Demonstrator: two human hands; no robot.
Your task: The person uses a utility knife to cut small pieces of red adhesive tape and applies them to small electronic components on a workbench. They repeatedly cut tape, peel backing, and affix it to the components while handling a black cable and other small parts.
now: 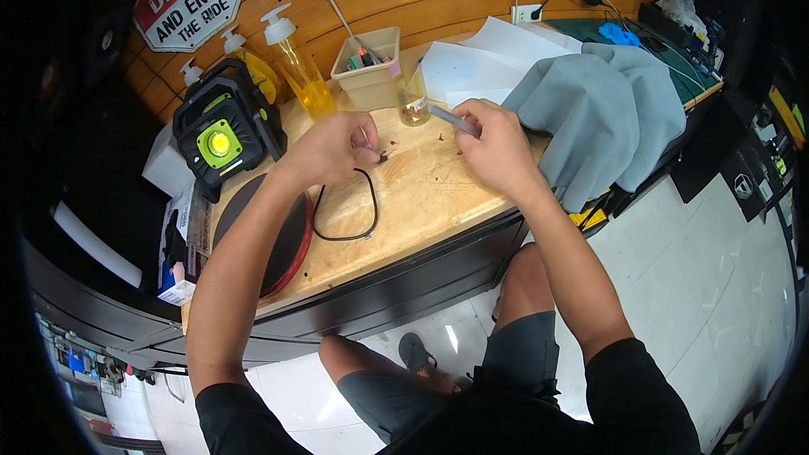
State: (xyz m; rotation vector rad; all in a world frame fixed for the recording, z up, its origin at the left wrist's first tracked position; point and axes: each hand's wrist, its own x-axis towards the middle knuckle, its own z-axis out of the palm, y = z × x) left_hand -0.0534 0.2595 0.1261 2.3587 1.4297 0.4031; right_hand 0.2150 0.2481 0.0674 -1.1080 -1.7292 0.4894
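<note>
- Knees and dark shorts [522,354] at 6 o'clock, nearest the camera, over a white tiled floor [716,286].
- Wooden workbench [421,194] fills the centre, both forearms reaching up onto it.
- Grey cloth [607,109] heaped at 2 o'clock, touching the right wrist side.
- Round dark disc with red rim [278,244] at 8 o'clock of the bench, just beside the cable.
- Black-and-green work light [221,131] at 10 o'clock, lit.
- Left hand [333,147] pinched narrow on the end of a black cable [350,215]; the cable loops down toward 6 o'clock on the wood.
- Right hand [497,143] closed around a thin grey metal tool [451,118], tip pointing to 10 o'clock.
- Small clear jar [413,101] at 12 o'clock, just beside the tool tip.
</note>
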